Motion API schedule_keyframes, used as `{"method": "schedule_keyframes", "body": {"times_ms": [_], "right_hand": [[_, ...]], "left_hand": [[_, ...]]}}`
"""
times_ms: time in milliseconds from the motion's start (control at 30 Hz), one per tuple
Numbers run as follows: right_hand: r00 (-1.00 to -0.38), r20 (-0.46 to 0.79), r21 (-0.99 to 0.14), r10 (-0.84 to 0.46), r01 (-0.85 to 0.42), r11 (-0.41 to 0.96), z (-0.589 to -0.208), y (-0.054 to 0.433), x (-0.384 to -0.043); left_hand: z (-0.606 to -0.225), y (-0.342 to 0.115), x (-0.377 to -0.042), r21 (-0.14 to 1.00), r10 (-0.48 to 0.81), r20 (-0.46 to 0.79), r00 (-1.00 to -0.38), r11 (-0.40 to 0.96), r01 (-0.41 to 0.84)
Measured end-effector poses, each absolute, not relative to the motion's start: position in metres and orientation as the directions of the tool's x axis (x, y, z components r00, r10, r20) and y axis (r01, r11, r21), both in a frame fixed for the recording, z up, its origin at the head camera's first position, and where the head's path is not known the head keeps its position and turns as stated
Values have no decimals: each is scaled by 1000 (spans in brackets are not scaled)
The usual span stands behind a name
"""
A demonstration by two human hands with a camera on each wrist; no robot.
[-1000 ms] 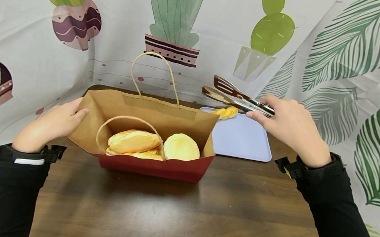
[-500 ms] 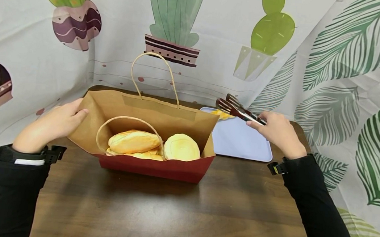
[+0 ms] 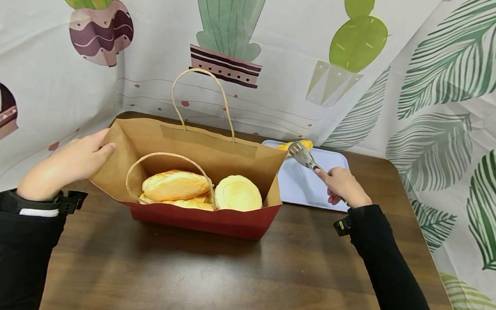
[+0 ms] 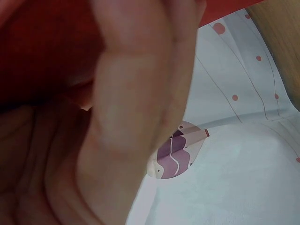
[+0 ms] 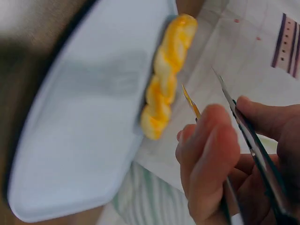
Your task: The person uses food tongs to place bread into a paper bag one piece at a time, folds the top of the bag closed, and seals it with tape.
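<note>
A red paper bag [image 3: 209, 224] with a brown inside stands on the table. In it lie a long bread roll [image 3: 178, 185], a round bun [image 3: 238, 193] and more bread partly hidden beneath. My left hand [image 3: 79, 156] grips the bag's left edge, thumb on the inner side. My right hand [image 3: 342, 184] holds metal food tongs [image 3: 301, 154] over the tray [image 3: 296, 196]. In the right wrist view the tongs' two arms are apart, their tips pointing toward the twisted bread [image 5: 166, 79]. That bread lies along the tray's far edge, with nothing between the tips.
One cord handle [image 3: 204, 70] stands up behind the bag; the other handle [image 3: 163, 153] arches over its opening. The brown wooden table [image 3: 206, 280] reaches in front of the bag. A printed cloth [image 3: 153, 35] hangs behind and at both sides.
My right hand has moved down and left with the tongs, which have turned and come lower, close to the twisted bread. My left hand and the bag stay in place.
</note>
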State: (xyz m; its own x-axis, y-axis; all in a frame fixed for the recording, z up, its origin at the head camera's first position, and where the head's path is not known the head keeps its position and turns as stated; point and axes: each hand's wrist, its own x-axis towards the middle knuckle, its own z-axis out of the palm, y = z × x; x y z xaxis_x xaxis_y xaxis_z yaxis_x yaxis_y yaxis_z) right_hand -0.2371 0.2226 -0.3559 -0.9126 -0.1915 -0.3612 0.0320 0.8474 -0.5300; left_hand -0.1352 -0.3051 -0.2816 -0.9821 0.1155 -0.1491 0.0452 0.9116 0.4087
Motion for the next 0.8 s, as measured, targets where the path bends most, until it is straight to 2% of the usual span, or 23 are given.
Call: {"method": "schedule_keyframes", "body": {"times_ms": [300,800], "right_hand": [[-887,-441,-610,-140,182,771,-378,214,-246],[-898,-434,-492,-71,170,854,-382,197,-264]], "left_hand": [[-282,-305,-135,414,122,-141,-982,909,54],[-284,-305,-135,411,123,-114,-986,909,66]]}}
